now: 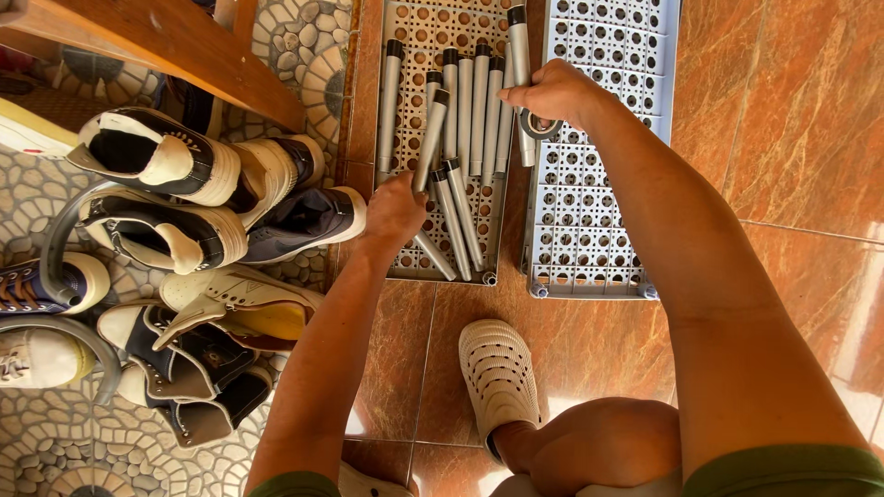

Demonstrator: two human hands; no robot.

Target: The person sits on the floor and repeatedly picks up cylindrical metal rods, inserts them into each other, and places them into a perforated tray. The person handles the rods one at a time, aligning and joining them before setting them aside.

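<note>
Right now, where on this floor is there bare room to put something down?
The orange tiles right of the blue-grey perforated panel lie bare, and so does the strip between the white clog and both panels. The grey panel is crowded with tubes; the pebble floor on the left is heaped with shoes.

Warm, bright daylight, glossy orange floor tiles (792, 110) throwing white glare at the lower right edge, soft short shadows under the shoes (175, 239), sharp focus throughout, wide-angle bending at the frame edges
</note>
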